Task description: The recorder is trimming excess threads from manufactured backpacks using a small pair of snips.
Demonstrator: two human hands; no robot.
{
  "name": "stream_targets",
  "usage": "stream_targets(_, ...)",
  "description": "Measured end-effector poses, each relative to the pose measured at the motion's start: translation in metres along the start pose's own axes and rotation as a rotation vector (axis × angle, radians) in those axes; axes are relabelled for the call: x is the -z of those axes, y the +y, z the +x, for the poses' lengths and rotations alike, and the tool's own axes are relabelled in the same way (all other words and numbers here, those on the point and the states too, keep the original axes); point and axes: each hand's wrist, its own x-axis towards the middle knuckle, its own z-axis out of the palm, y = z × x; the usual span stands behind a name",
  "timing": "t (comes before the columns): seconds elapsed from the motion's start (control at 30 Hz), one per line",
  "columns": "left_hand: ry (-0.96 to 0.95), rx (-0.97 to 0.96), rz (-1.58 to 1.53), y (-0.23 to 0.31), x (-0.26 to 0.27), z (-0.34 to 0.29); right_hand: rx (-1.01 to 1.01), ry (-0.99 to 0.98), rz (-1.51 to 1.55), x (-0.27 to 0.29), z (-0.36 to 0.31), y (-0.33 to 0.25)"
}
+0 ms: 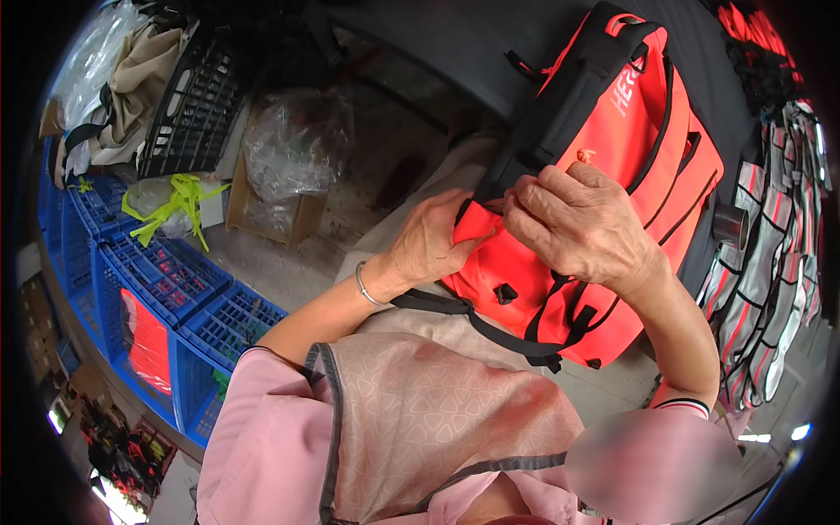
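Note:
A bright red-orange backpack (pixel 623 144) with black trim, zips and straps lies tilted across the edge of a dark table and over my lap. My left hand (pixel 430 241) pinches the red fabric at the bag's left edge between thumb and fingers. Closed in a fist-like grip, my right hand (pixel 577 219) rests over the middle of the bag; its fingertips are turned away, so what they hold is hidden. A small orange tuft (pixel 584 156) shows just beyond its knuckles. Black webbing straps (pixel 507 341) hang from the bag's near end.
Blue plastic crates (pixel 166 271) stand at the left, with a black crate (pixel 197 105) above them. A cardboard box (pixel 293 214) holds clear plastic wrap. Yellow-green strips (pixel 179 206) lie on a crate. Grey pieces with red stripes (pixel 770 262) hang at the right.

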Motion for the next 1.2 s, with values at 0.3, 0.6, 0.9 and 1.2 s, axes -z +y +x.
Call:
stream_targets(0.3, 0.022, -0.085, -0.027, -0.009, -0.002, 0.000, 0.105, -0.020, -0.021, -0.005, 0.011, 0.002)
stream_targets(0.6, -0.009, 0.054, 0.010, -0.007, -0.003, -0.001, -0.113, -0.054, 0.123, -0.007, 0.004, 0.010)
stream_targets(0.9, 0.051, -0.057, -0.067, -0.008, -0.003, -0.001, -0.038, -0.008, 0.009, -0.003, 0.008, 0.005)
stream_targets(1.2, -0.002, -0.048, -0.072, -0.003, 0.004, 0.000, 0.141, -0.062, -0.059, -0.010, 0.006, 0.002)
